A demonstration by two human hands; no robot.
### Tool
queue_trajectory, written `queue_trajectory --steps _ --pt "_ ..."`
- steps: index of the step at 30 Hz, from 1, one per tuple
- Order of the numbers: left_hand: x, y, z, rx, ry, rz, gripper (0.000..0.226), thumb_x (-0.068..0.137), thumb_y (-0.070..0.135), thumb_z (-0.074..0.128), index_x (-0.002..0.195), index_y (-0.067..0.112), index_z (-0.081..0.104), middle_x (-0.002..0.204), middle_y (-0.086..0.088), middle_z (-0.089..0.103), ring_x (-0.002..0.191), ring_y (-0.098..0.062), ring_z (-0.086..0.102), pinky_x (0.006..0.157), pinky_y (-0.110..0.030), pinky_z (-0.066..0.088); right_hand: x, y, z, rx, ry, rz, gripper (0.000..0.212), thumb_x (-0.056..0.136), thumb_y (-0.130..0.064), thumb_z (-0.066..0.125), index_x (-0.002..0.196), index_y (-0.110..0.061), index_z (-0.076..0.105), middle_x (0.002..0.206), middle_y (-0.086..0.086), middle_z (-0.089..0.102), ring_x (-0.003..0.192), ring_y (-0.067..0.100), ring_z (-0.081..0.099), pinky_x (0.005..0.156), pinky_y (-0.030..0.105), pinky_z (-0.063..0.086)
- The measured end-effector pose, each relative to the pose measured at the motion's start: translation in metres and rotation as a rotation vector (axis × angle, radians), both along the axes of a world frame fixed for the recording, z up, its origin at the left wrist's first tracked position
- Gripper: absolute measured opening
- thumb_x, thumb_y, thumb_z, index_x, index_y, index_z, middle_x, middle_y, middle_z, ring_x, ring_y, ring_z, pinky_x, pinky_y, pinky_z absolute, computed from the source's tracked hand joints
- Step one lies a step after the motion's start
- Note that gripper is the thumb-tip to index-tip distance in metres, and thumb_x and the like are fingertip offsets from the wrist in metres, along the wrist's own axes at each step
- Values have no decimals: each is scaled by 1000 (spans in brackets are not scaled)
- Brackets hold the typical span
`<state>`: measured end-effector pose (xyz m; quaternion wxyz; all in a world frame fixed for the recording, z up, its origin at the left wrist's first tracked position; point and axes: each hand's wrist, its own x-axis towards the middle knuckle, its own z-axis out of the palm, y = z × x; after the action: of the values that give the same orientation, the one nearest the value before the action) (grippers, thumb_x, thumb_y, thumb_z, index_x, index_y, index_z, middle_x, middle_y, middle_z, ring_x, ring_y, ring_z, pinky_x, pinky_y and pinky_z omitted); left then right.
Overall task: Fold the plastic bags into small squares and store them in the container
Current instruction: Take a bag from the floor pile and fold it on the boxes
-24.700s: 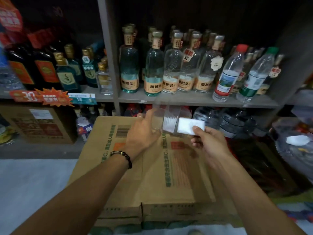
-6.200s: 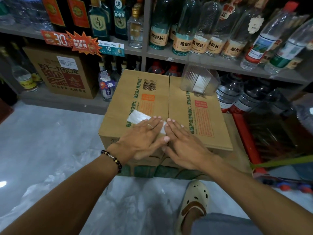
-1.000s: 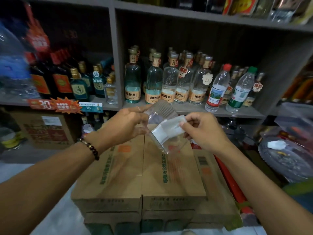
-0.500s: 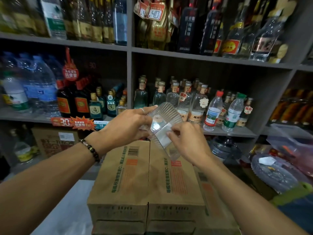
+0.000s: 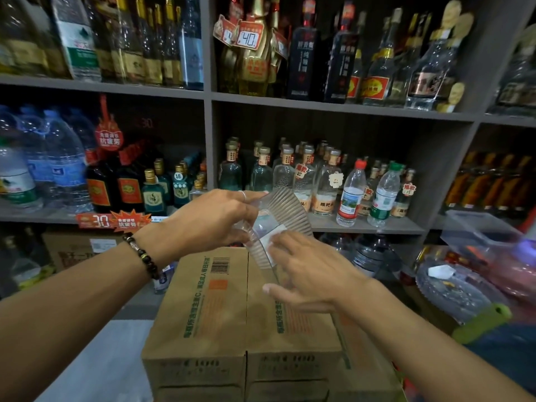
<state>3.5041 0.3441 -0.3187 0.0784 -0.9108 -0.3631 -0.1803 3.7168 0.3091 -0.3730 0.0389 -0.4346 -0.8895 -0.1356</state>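
My left hand [image 5: 208, 221] grips a clear ribbed plastic container [image 5: 285, 210] from its left side and holds it tilted in the air above the cardboard boxes. A small white folded plastic bag [image 5: 271, 239] sits inside the container near its mouth. The straight fingertips of my right hand [image 5: 310, 271] reach into the mouth and touch the folded bag, while the thumb sticks out apart from them, below.
Two brown cardboard boxes [image 5: 220, 309] stand side by side right below my hands. Grey shelves [image 5: 362, 224] packed with glass and water bottles fill the background. A clear bin [image 5: 475, 230] and a round clear dish [image 5: 452, 288] sit at the right.
The folded bag has gone from my right hand's pinch outside the container to lying inside it. My right thumb has come away from the bag. The view has tilted upward.
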Motion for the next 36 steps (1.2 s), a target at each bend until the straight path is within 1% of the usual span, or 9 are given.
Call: queue_trajectory --steps 5,10,14,17,19,21,30,33,36 --pt "2 4 -2 -8 31 19 23 77 31 80 79 35 58 119 2 62 90 -11 56 73 -24 36 5 -1 -2 49 71 -1 65 93 -66 29 117 -15 62 122 2 52 110 18 47 91 38 49" --pt "10 10 -12 -4 14 1 16 75 30 82 83 26 68 107 6 61 92 -18 61 74 -27 41 5 11 -13 -22 -15 -31 62 96 -66 33 116 -14 62 129 7 51 116 23 47 101 42 41" --pt "12 30 -35 -73 -27 58 19 75 36 81 87 25 71 124 -1 63 107 -20 62 86 -43 51 14 23 -23 6 103 -24 59 94 -62 36 117 -15 63 117 2 55 107 19 49 91 40 47" --pt "14 52 -60 -121 -46 187 20 75 42 79 82 27 66 102 4 65 98 -17 60 82 -38 49 28 31 -36 46 209 -42 53 92 -58 39 120 -19 61 117 -3 57 103 14 48 88 34 47" --pt "20 66 -80 -167 -68 255 27 75 41 80 70 29 56 78 12 55 83 -15 55 70 -32 41 36 41 -48 23 263 -86 49 93 -55 44 124 -20 57 118 -5 56 102 11 46 89 32 45" --pt "29 82 -101 -226 -114 312 34 75 42 80 64 29 50 69 14 48 75 -14 51 65 -30 35 42 52 -61 -35 353 -140 47 92 -53 51 126 -21 56 117 -7 56 105 11 47 92 32 44" --pt "87 164 -188 -375 -370 516 36 73 42 82 65 27 50 84 3 62 85 -16 55 71 -28 38 54 105 -117 -187 708 -294 27 85 -34 71 108 -22 61 100 -12 55 93 8 53 84 31 49" --pt "103 184 -200 -351 -391 541 33 75 43 80 71 21 56 88 -2 67 86 -20 59 74 -30 46 61 112 -134 -216 741 -333 24 85 -34 72 105 -24 62 98 -14 57 91 7 53 82 30 48" --pt "113 200 -200 -354 -395 549 32 77 41 79 72 22 54 86 -1 64 85 -18 58 73 -30 45 67 116 -147 -240 734 -341 28 87 -37 71 109 -24 62 99 -14 57 93 6 53 82 28 48"
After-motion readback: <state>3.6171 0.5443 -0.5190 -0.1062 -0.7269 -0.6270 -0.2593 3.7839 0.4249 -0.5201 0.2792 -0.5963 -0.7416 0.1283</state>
